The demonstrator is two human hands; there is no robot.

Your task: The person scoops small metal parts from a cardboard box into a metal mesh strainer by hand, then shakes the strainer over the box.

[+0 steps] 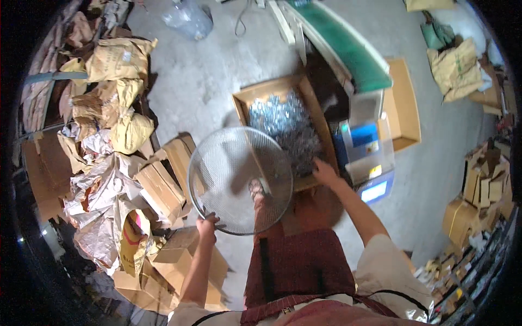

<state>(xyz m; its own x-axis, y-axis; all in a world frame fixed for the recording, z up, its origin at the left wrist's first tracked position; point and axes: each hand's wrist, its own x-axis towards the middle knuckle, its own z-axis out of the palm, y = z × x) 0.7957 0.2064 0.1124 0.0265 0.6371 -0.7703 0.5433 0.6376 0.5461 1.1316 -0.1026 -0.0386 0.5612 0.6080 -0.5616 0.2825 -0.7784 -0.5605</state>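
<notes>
My left hand is closed round the near-left rim of a large round wire-mesh sieve. The floor and my foot show through its mesh, and its right side overlaps a cardboard box. Shiny silvery small metal parts fill the far half of that box, with a darker grey heap of small parts nearer me. At the box's near right corner is my right hand, its fingers stretched toward the dark heap. Whether the fingertips touch the parts cannot be made out.
Right of the box stands a blue machine with a lit screen and clear cover. A green conveyor belt slopes down beside another cardboard box. Paper sacks and cardboard cartons crowd the left. A clear plastic bag lies far off.
</notes>
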